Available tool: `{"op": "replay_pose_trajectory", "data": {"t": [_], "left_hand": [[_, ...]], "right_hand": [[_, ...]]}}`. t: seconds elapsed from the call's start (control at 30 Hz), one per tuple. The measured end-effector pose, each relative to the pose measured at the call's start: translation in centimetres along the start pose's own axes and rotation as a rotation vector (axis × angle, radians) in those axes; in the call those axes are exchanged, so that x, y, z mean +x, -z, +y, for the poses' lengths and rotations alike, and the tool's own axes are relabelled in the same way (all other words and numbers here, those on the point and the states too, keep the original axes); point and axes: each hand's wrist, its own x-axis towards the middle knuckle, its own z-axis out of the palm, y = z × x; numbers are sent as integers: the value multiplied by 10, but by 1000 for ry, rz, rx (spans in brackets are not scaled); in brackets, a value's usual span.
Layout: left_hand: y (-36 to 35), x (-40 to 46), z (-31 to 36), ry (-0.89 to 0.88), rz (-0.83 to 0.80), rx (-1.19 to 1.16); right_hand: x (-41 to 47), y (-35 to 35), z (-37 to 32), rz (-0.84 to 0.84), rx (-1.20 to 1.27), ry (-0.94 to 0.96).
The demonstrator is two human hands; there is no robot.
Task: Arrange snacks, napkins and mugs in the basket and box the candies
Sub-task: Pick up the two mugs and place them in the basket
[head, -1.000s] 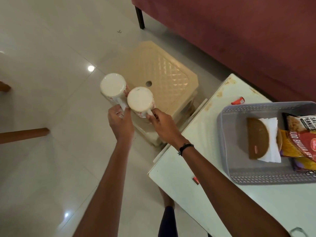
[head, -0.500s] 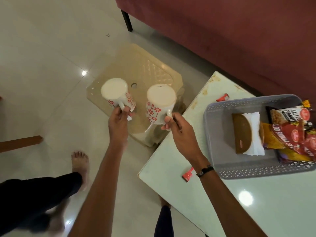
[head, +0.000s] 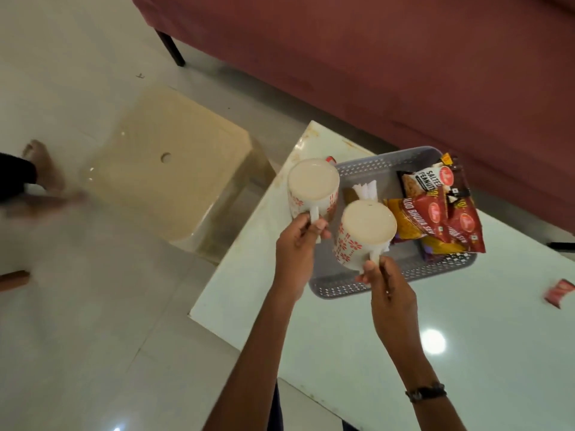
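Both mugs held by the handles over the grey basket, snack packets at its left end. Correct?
Not quite. The head view shows the snack packets at the right end of the grey basket, not the left. The rest holds: left hand and right hand each hold a mug by its handle over the basket.

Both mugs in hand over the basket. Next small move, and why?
Probably lower both into the basket's bare left part. The left hand grips one mug by its handle, the right hand the other mug; both hang over that part, while the snack packets fill the right side.
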Motion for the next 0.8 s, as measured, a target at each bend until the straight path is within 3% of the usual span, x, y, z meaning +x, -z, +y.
{"op": "replay_pose_trajectory", "data": {"t": [0.27,0.53,0.67,0.8], "left_hand": [[-46,23,-37,129,96,120],[-55,39,-49,136,152,252],[-50,41,-52,192,170,229],[-48,42,-47,376,131,119]], "right_hand": [[-9,12,48,-40,-41,30],[0,3,60,-94,-35,90],[5,-7,62,-94,-8,96],[16,-18,66,-109,13,112]]}}
